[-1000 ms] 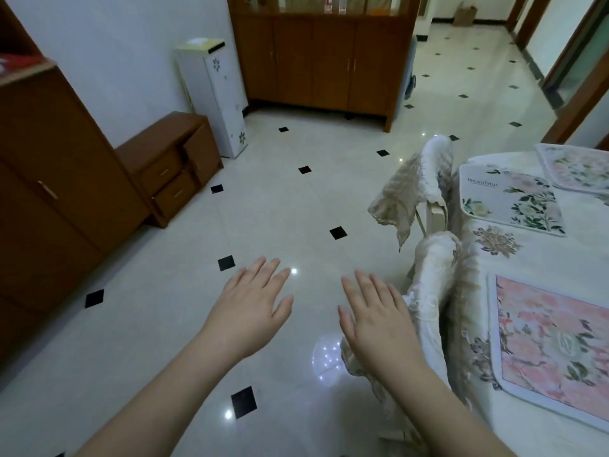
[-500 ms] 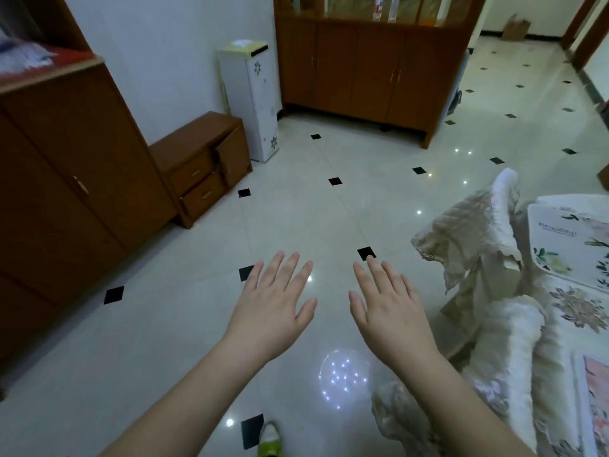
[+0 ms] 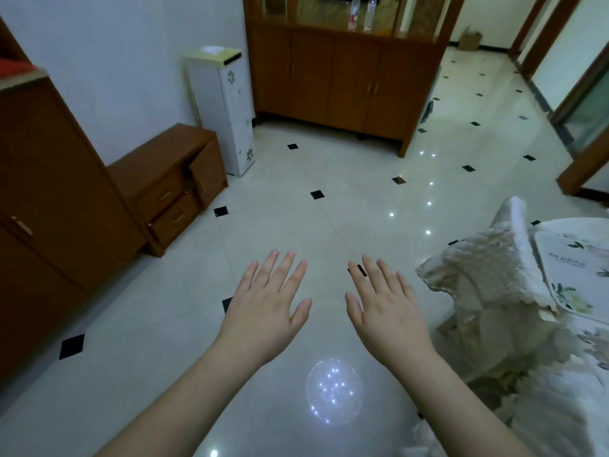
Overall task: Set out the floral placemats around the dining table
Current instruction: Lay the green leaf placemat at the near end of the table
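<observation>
A placemat [image 3: 573,275] lies on the table [image 3: 586,407], right of both hands.

Left hand [image 3: 267,311], right hand [image 3: 389,315] outstretched, empty

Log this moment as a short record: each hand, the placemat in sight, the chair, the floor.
left hand: open, fingers straight, palm down, holds nothing
right hand: open, fingers straight, palm down, holds nothing
floral placemat: lies flat on the table at the right edge of view, partly cut off
chair: draped in a cream lace cover, beside the table
floor: glossy pale tiles with small black diamonds, below both hands
</observation>
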A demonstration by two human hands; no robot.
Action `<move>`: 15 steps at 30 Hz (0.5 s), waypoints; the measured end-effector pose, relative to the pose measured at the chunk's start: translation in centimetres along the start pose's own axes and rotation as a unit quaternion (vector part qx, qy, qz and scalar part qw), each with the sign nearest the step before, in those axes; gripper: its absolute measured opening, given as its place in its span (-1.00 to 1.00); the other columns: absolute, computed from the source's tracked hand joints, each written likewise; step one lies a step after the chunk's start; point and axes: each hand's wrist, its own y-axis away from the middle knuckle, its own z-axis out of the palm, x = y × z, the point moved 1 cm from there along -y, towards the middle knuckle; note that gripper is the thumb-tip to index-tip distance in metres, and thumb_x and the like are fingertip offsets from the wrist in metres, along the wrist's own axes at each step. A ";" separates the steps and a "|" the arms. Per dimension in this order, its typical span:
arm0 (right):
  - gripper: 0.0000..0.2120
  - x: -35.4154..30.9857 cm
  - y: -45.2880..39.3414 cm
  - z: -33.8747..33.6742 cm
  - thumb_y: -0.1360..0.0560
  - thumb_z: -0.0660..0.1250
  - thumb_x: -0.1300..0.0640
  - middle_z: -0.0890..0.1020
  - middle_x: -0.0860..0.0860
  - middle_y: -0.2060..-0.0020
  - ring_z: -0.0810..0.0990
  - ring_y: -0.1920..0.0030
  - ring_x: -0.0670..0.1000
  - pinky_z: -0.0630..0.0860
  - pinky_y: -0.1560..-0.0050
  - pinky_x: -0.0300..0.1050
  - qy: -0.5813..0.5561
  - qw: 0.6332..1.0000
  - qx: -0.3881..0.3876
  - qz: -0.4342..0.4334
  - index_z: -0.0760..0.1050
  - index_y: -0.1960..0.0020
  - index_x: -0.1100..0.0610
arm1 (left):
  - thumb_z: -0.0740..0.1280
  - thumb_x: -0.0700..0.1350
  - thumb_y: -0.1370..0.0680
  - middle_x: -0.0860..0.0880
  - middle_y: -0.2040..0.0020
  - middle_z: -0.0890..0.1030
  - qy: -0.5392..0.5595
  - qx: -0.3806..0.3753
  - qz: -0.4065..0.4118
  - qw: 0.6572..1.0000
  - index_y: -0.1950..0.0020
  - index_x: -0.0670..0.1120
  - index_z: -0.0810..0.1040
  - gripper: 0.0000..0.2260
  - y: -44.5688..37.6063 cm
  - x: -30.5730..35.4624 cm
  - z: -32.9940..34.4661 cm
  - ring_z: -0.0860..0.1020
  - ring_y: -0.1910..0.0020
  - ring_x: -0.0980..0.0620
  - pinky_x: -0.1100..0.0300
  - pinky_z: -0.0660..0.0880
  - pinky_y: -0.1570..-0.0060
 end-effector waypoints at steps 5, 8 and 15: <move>-0.45 3.3 -4.4 1.0 -0.57 -0.01 -0.10 0.47 0.10 -0.40 0.46 -0.38 0.18 0.28 -0.39 0.13 0.004 0.999 0.013 0.029 0.42 -0.44 0.10 | 0.06 0.17 -0.58 -0.08 -0.44 0.46 0.002 0.010 0.044 0.999 -0.47 -0.07 0.44 -0.45 -7.3 0.9 1.0 0.42 -0.44 -0.12 -0.04 0.15 -0.35; -0.46 6.2 -7.5 2.2 -0.57 0.01 -0.09 0.46 0.11 -0.41 0.44 -0.39 0.18 0.20 -0.39 0.11 -0.003 0.999 0.024 0.043 0.41 -0.44 0.11 | 0.05 0.17 -0.59 -0.07 -0.47 0.43 0.000 0.000 0.061 0.998 -0.49 -0.07 0.41 -0.44 -12.3 2.3 2.0 0.37 -0.47 -0.11 -0.03 0.12 -0.38; -0.46 14.2 -14.9 3.2 -0.57 0.01 -0.08 0.45 0.13 -0.41 0.43 -0.40 0.19 0.16 -0.40 0.11 -0.011 0.997 0.031 0.069 0.41 -0.44 0.14 | 0.01 0.18 -0.58 -0.09 -0.48 0.41 -0.007 -0.035 0.094 0.995 -0.51 -0.09 0.37 -0.41 -24.0 7.2 3.3 0.33 -0.50 -0.10 -0.02 0.06 -0.42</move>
